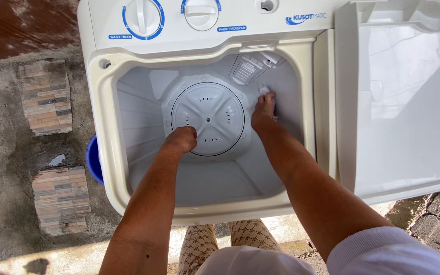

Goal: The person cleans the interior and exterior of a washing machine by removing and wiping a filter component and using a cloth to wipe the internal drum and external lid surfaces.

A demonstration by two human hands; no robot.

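Both my arms reach down into the white tub of a top-loading washing machine. My left hand rests as a closed fist on the edge of the round pulsator disc at the tub's bottom. My right hand presses a small white cloth against the tub's right inner wall, just below a ribbed lint filter.
Two round dials sit on the control panel at the top. An open translucent lid stands to the right. A blue basin peeks out at the machine's left. Brick tiles lie on the rough ground at left.
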